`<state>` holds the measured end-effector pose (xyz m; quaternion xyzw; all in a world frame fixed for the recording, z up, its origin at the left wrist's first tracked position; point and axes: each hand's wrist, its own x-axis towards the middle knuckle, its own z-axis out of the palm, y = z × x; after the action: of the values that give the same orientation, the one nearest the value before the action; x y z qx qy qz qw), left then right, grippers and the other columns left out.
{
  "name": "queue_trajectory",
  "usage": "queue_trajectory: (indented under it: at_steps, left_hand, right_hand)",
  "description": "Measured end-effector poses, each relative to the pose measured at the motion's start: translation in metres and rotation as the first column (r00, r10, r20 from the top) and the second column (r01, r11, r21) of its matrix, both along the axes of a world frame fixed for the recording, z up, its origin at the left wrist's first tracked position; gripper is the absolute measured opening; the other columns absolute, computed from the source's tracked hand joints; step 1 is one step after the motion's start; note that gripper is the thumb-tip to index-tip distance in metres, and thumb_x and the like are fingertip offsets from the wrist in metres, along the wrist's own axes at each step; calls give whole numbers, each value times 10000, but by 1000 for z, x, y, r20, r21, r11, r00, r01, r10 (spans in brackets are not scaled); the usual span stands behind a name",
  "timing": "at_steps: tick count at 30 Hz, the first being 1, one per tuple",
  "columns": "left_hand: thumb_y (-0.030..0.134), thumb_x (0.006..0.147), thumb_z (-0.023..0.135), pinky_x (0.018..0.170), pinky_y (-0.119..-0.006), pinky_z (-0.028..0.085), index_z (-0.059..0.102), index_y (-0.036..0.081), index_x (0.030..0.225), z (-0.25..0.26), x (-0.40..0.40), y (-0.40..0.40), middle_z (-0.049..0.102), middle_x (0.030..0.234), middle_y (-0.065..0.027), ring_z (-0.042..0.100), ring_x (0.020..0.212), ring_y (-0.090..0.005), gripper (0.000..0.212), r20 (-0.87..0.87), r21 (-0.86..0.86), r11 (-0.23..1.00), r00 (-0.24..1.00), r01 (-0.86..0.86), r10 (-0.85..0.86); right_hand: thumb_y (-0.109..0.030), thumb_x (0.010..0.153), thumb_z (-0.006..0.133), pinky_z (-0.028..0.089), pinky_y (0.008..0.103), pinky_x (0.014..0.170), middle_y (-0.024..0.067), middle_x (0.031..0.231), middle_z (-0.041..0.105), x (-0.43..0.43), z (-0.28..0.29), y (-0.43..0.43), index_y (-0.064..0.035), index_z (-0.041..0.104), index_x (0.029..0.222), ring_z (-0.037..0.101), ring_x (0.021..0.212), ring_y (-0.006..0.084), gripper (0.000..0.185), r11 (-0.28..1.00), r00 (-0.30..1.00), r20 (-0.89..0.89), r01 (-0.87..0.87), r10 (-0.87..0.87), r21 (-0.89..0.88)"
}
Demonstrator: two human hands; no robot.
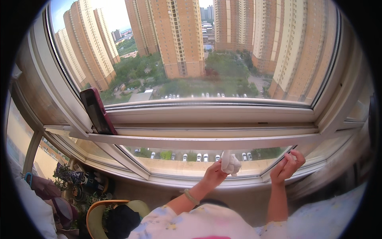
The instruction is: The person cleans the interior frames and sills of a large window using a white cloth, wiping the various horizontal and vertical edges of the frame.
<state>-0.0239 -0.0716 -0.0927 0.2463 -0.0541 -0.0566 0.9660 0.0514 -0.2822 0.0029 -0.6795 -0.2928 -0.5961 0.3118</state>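
A crumpled white cloth or tissue (231, 163) is held in my left hand (215, 174), in front of the lower window pane. A bangle circles my left wrist. My right hand (288, 165) is raised at the right end of that pane, its fingers curled; whether it touches the frame or holds anything small, I cannot tell. Above both hands runs the pale window rail (203, 142). The large upper window pane (226, 77) shows a hazy patch near its middle. A phone in a dark red case (97, 112) leans upright in the window's lower left corner.
Potted plants (76, 191) stand at the lower left, near a chair with an orange rim (103, 203) that bears a black cloth (123, 221). Bags and fabric lie at the left edge. A pale curtain (334, 170) hangs at the right. Tall buildings stand outside.
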Motion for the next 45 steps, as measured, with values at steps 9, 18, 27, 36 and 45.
queue_trajectory:
  at_steps: [9,18,27,36,45]
  left_hand:
    - [139,882,398,901,-335,399,477,-37,1162,-20,-27,16,533,1102,-107,509,1045,-209,339,83,477,873,994,-105,75]
    - [94,824,554,809,-305,463,536,-12,1079,73,-70,54,601,999,-143,593,912,-234,277,329,943,-43,944,-330,-26]
    - [-49,782,534,722,-322,440,546,-15,900,123,-103,103,579,831,-122,540,745,-228,123,973,228,-724,176,-651,148]
    - [25,810,584,775,-337,406,545,47,909,116,-78,141,430,1011,-107,459,916,-239,108,989,145,-806,94,-573,112]
    - [75,887,449,788,-329,352,513,-11,850,122,-67,130,425,955,-112,417,876,-227,113,988,156,-825,85,-544,131]
  right_hand:
    - [-58,679,693,448,297,532,124,1010,484,-91,-72,87,-73,554,1074,527,806,250,420,874,567,-736,-481,370,69]
    - [127,636,548,492,308,553,126,869,534,-84,-85,99,-52,595,860,604,698,242,290,794,533,-630,-558,565,241]
    - [38,654,634,477,289,523,65,891,524,-70,-75,163,-93,611,903,554,695,196,282,899,833,-373,-438,409,8]
    - [-137,737,604,481,251,664,0,916,486,-36,-77,191,-111,608,913,522,854,140,178,802,867,-230,-496,441,-333]
    - [132,613,553,464,299,611,110,868,504,52,-72,14,-9,587,747,525,722,226,198,977,975,-152,-136,162,165]
